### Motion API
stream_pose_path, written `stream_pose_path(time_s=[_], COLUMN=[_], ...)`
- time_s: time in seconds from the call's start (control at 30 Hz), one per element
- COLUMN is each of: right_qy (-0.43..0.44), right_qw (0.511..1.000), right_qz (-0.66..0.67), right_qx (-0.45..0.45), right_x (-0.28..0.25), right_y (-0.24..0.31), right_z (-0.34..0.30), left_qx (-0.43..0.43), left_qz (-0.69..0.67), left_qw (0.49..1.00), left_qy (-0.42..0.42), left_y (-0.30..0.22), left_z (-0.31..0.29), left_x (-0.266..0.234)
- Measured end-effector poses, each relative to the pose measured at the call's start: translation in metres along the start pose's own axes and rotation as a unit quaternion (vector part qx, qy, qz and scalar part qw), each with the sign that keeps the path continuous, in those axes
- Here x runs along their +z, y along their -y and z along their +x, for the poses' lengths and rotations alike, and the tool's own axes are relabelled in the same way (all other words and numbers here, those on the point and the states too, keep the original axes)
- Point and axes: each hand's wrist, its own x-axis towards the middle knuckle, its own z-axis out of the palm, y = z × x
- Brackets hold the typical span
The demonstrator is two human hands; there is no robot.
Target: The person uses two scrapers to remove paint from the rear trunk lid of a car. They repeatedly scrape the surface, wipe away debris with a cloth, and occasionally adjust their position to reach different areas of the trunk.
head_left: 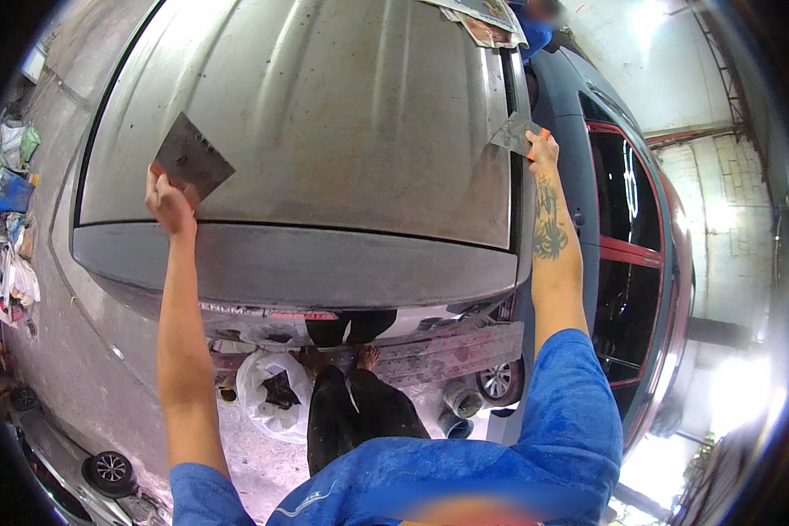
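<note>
Pinched dark square metal spreader in left hand, orange-handled grey scraper in right hand, near grey metal roof side edges, possibly risking scratches through tilting.

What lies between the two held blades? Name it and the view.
The ribbed grey vehicle roof lies between the dark blade in the left hand and the grey blade in the right hand; the head view shows this.

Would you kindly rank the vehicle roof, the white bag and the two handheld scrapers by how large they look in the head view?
1. Vehicle roof, by far largest.
2. Left scraper, in the left hand, and white bag: too alike to rank.
3. Right scraper, in the right hand, smallest.
</note>
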Motion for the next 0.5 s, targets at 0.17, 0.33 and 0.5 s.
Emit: stream_pose_path(time_s=[0.17, 0.33, 0.5], right_qy=[-0.01, 0.04, 0.222], right_qw=[0.993, 0.978, 0.942], right_qz=[-0.121, -0.189, -0.179], right_qx=[-0.001, -0.084, -0.176], right_x=[0.029, 0.079, 0.08], right_y=[0.01, 0.032, 0.052], right_z=[0.057, 0.107, 0.12], left_qx=[-0.013, -0.046, -0.078], left_qz=[-0.005, 0.022, 0.037], left_qw=[1.0, 0.999, 0.996], left_qy=[0.021, 0.005, 0.009], left_y=[0.008, 0.011, 0.005], left_z=[0.007, 0.009, 0.009], left_x=[-0.004, -0.007, -0.009])
